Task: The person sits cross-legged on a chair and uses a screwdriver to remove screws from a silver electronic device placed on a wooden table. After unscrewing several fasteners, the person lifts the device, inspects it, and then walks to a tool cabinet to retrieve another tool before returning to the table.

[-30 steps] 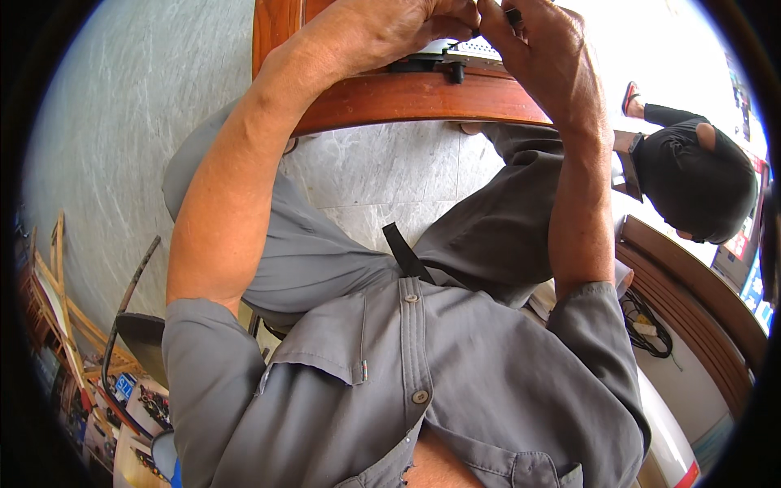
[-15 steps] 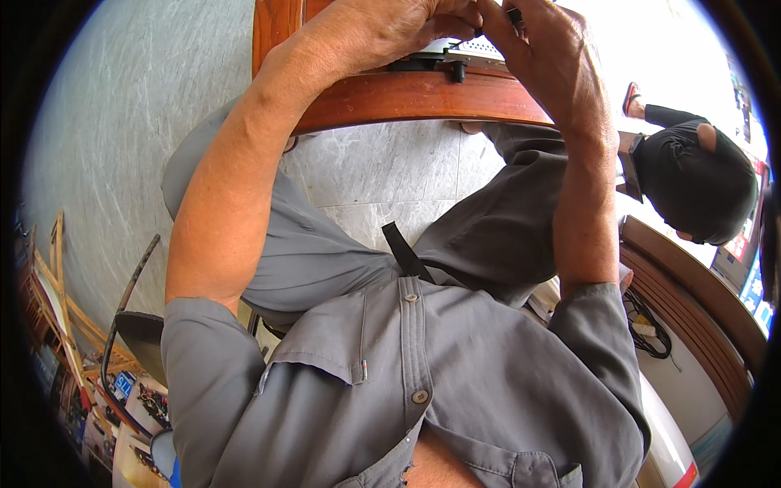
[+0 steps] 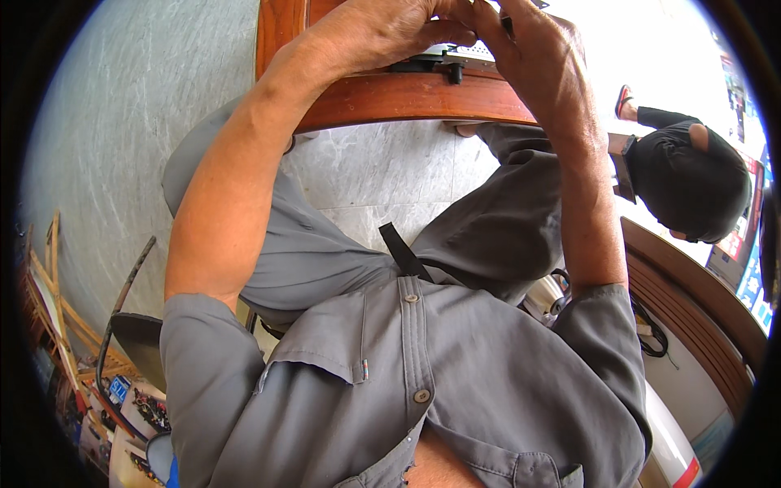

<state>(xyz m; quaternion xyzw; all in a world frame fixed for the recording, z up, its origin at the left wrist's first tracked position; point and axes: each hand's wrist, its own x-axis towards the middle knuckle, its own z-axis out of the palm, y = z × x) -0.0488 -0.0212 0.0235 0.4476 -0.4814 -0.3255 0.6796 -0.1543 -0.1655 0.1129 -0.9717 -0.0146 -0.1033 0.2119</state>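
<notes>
At the top edge, over a reddish-brown wooden table (image 3: 407, 102), my two hands meet with their fingertips nearly together. My left hand (image 3: 415, 24) is closed in a pinch; what its fingers hold is hidden. Also closed, my right hand (image 3: 537, 53) has a bit of something dark and metallic showing among its fingers, its kind not clear. Just below the fingers lies a device with a perforated silver metal part (image 3: 476, 51) and a black edge. A small black knob-like piece (image 3: 455, 73) sticks out from it over the table's near side.
To the right is another person in a black cap (image 3: 691, 183). A brown slatted bench (image 3: 691, 301) curves along the right, with a black cable (image 3: 651, 329) beside it. Wooden frames (image 3: 61, 285) and cluttered small parts (image 3: 150, 411) are at lower left. Grey floor tiles (image 3: 146, 122) lie left of the table.
My right hand has shifted slightly and tilted, and a metallic tip now shows above it. The hands remain together at the device. The other person has moved slightly left in view.
</notes>
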